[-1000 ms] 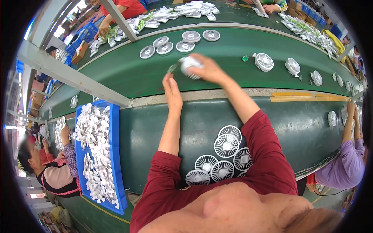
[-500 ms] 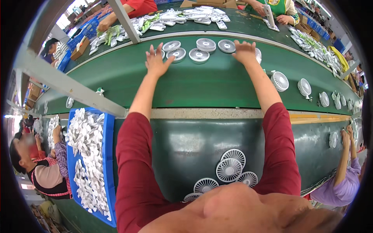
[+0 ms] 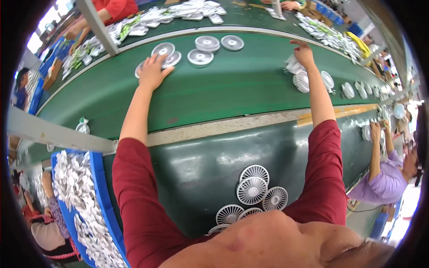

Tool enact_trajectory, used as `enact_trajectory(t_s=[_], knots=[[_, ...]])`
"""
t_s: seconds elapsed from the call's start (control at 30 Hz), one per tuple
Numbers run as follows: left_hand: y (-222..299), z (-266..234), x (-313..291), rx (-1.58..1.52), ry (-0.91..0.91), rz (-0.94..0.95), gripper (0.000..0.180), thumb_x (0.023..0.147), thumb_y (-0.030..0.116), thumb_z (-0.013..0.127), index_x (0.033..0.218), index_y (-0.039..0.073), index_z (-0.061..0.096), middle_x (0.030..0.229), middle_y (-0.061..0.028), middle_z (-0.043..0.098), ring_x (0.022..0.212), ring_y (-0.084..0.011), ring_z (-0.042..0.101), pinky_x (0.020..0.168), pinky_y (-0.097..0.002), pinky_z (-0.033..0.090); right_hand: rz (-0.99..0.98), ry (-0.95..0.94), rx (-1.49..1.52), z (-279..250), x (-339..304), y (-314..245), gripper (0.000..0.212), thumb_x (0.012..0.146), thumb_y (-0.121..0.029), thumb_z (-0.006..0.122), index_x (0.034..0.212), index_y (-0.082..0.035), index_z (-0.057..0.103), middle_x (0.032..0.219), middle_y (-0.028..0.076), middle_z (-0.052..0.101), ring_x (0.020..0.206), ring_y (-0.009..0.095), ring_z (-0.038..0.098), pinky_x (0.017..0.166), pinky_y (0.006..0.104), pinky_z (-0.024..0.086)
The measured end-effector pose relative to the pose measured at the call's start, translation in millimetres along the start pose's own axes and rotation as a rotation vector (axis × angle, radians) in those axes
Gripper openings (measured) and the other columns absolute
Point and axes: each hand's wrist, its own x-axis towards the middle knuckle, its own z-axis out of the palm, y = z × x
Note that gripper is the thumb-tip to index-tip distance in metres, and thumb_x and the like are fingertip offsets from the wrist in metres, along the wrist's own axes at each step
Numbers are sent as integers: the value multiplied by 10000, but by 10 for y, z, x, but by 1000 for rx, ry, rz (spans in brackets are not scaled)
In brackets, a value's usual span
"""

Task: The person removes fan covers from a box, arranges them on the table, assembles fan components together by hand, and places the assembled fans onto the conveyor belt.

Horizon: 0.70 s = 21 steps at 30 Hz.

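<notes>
My left hand (image 3: pixel 151 75) spreads its fingers over a small cluster of white round fan grilles (image 3: pixel 163 49) on the green belt. Part of this cluster is hidden beneath the fingers. Further right, my right hand (image 3: pixel 304 54) curls over a blurred white fan part (image 3: pixel 293 65), with one finger pointing left; some of its fingers are hidden. Between my hands lie a stacked pair of grilles (image 3: pixel 207 43), another just below it (image 3: pixel 200 57) and a single grille (image 3: pixel 232 43). A white fan head (image 3: pixel 301 82) sits below my right hand.
More fan grilles (image 3: pixel 252 190) overlap on the dark bench near me. A blue bin (image 3: pixel 102 196) of white pieces stands at left, beside a grey frame bar (image 3: pixel 62 134). More fan parts (image 3: pixel 347 90) line the belt at right. Co-workers sit left, right and across.
The view has turned right. My right hand has moved right along the belt, with the white fan part beside it. My left hand has drawn slightly left and nearer, still over the grilles.
</notes>
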Motion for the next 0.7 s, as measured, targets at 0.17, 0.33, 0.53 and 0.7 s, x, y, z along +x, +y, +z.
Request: enact_trajectory(t_s=[0.17,0.33,0.53,0.7], knots=[[132,65,-104,-54,140,114,401,900,311,632,1277,214,537,1343,-40,533,1255,-287,504,959,-550,408,171,-145,-155,-312,-220,459,299,792,-68,566,1034,-141,726,1034,156,700,970,339,672,864,423,533],[43,79,-304,-79,286,59,312,952,182,548,1256,123,514,1258,-95,577,1129,-325,576,932,-511,454,-158,-477,-234,-165,60,-820,604,808,-345,692,1361,-170,524,1353,160,553,1253,307,525,1051,450,420],[344,126,-146,-199,397,68,299,965,171,526,1253,95,498,1189,-157,606,1064,-378,593,885,-488,486,-289,-409,194,688,202,-1894,1140,581,-693,782,1515,-314,249,1560,179,261,1434,412,235,1117,573,272],[343,106,-206,-286,397,-72,289,943,149,550,1228,105,525,1182,-150,614,1041,-378,602,830,-468,504,-202,-336,60,956,21,-2256,1011,608,-707,741,1462,-332,354,1480,144,395,1342,402,386,1024,694,295]])
